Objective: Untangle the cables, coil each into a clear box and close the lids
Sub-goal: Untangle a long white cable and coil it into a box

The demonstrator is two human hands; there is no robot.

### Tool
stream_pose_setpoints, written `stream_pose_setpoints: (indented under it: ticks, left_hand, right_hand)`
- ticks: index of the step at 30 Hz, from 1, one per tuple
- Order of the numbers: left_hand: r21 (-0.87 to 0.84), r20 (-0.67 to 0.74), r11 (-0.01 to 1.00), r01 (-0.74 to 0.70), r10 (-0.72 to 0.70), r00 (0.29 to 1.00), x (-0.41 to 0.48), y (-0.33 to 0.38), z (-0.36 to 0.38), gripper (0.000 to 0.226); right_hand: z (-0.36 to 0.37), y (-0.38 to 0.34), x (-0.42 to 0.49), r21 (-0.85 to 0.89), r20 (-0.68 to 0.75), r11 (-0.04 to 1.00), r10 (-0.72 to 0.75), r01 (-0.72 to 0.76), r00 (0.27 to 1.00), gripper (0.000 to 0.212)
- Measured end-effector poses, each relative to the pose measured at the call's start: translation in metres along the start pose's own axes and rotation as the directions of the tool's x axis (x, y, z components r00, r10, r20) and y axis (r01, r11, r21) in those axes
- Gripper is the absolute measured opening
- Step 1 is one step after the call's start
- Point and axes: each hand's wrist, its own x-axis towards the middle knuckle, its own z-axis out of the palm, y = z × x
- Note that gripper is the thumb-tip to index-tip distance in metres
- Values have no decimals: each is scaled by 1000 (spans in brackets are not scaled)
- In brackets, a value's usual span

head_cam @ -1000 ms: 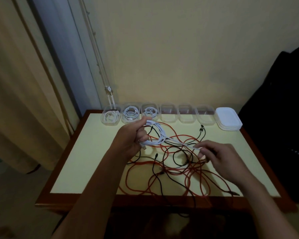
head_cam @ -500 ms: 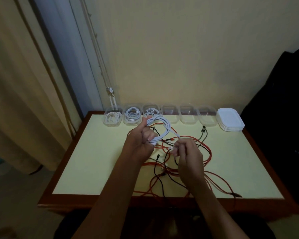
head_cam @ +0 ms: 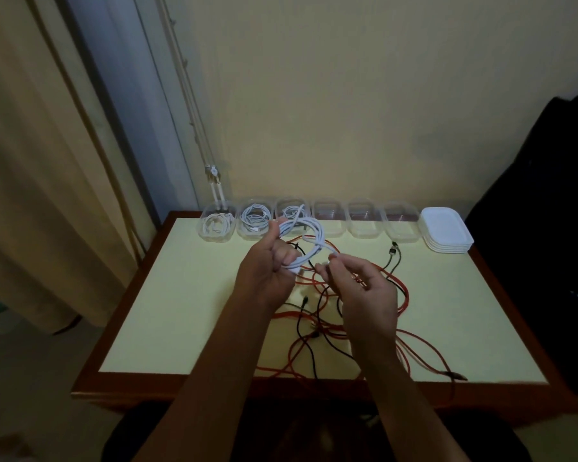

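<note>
left hand [head_cam: 267, 273] is curled tight round the white cable [head_cam: 318, 235], thumb up over the gathered loops, holding the coil raised above the table [head_cam: 181, 295]. and here's the shift: the right hand [head_cam: 367, 296], which a second ago was stretched well out to its own side drawing the tail across the tangle, has swung in and now sits just beside the left, thumb and forefinger pinching the cable's free end, the rest of the hand loosely fanned. so the slack is taken up, and i'd say this is the last wrap before the coil is done. under and past the right hand the red cables [head_cam: 406, 295] and black cables [head_cam: 394, 256] lie on the table, still crossed over each other. beyond the left hand's knuckles, three clear boxes [head_cam: 256, 237] already hold white cables, and the first empty box [head_cam: 329, 228] stands right behind the coil, likely its home. the stack of lids [head_cam: 446, 235] waits far out on the right hand's side, none fitted yet.
</note>
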Motion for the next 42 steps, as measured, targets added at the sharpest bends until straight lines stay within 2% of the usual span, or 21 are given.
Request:
stream_pose_setpoints:
  ticks: [3,6,10,13,16,20,23,24,25,27,29,30,32,35,39,42]
  left_hand:
    - [-2,29,1000,21,-21,999,-3,-8,4,27]
    - [31,32,999,-16,15,999,-5,-6,6,24]
    - [49,-2,998,-48,48,999,-8,18,8,20]
    - [92,-16,995,-23,25,1000,-12,23,4,17]
    - [164,-9,986,-6,7,1000,-15,13,0,12]
    - [261,50,965,9,-22,999,-22,1,4,14]
    - [196,58,980,40,-52,997,-22,-1,7,17]
    - [147,58,988,54,-64,996,-21,-1,7,17]
    - [94,58,993,68,-74,996,-19,-1,8,18]
    - [0,61,996,89,-89,994,-17,-2,9,16]
    - [-72,62,993,96,-91,994,-16,-4,8,17]
    - [-96,63,991,97,-91,994,-15,-6,9,19]
    - [-128,69,987,102,-94,993,-14,-10,9,17]
    - [-168,65,977,132,-123,990,-14,-16,7,15]
    - [-244,58,955,169,-159,986,-14,-19,2,28]
    - [-226,64,961,157,-146,987,-14,-18,4,30]
  right_hand:
    - [2,3,3,-3,-52,997,-73,73,996,14]
    - [-6,18,14,-271,-47,944,-209,189,977,10]
    - [-40,46,32,-632,-18,741,-305,225,952,20]
    - [-68,59,43,-798,52,544,-369,260,928,27]
    - [-84,60,49,-854,108,426,-417,299,902,26]
    - [-99,58,46,-873,91,412,-390,262,916,20]
    - [-99,61,45,-868,139,384,-420,314,897,20]
    - [-95,61,43,-853,141,412,-410,320,901,19]
    - [-88,58,39,-822,103,491,-366,287,925,17]
    - [-72,49,30,-675,-36,730,-176,105,984,18]
    - [-56,45,25,-372,-114,921,79,-116,990,12]
    - [-48,44,24,-180,-86,957,213,-226,973,9]
    - [-34,41,23,178,40,903,390,-390,920,11]
    - [-15,33,21,493,169,730,455,-474,875,15]
    - [-2,24,19,630,203,626,438,-459,876,17]
    - [-1,23,19,659,165,626,420,-417,892,20]
